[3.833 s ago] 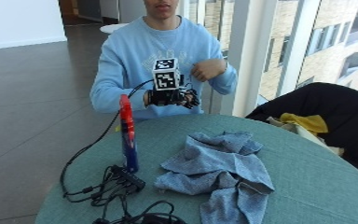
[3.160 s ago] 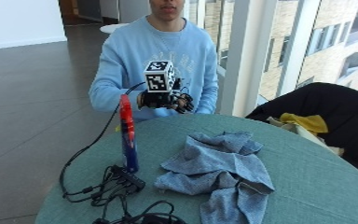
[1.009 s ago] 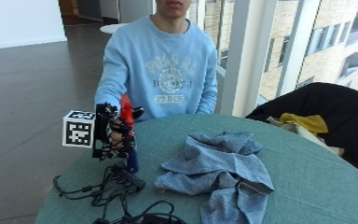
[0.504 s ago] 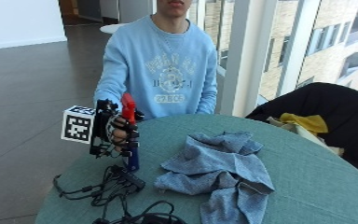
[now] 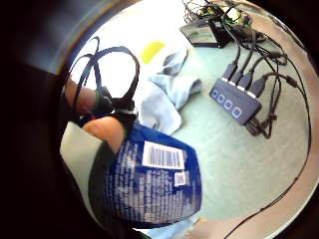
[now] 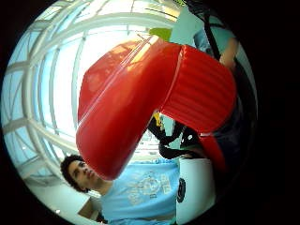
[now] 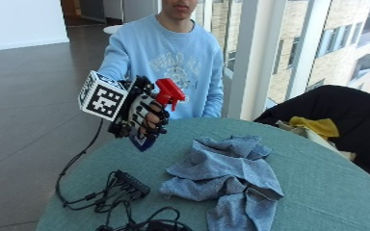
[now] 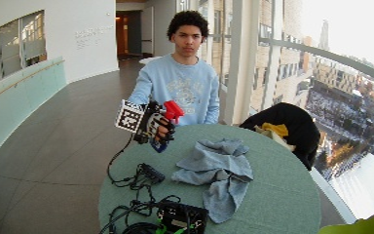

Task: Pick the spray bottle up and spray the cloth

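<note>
1. The person stood behind the round green counter (image 7: 339,192) with the gloved right hand (image 7: 145,115) raised above its near-left part.
2. The fingers (image 7: 153,113) were curled round the spray bottle (image 7: 154,111), grasping its neck just below the red trigger head (image 7: 169,92).
3. The bottle was off the counter, held in the air and tilted, its red head uppermost and pointing toward the cloth side, its dark blue body (image 5: 152,181) hanging below the hand.
4. In the little-finger palm view the blue body with its barcode label filled the area close to the palm, with the counter beneath it.
5. In the thumb-side palm view the red trigger head (image 6: 140,103) filled most of the picture.
6. The blue-grey cloth (image 7: 227,175) lay crumpled in the middle of the counter, apart from the bottle and lower than it.
7. A black hub with plugged-in cables (image 7: 130,183) lay on the counter below the raised hand, beside the cloth.
8. A black chair with a yellow item (image 7: 313,126) on it stood beyond the counter's far side.
</note>
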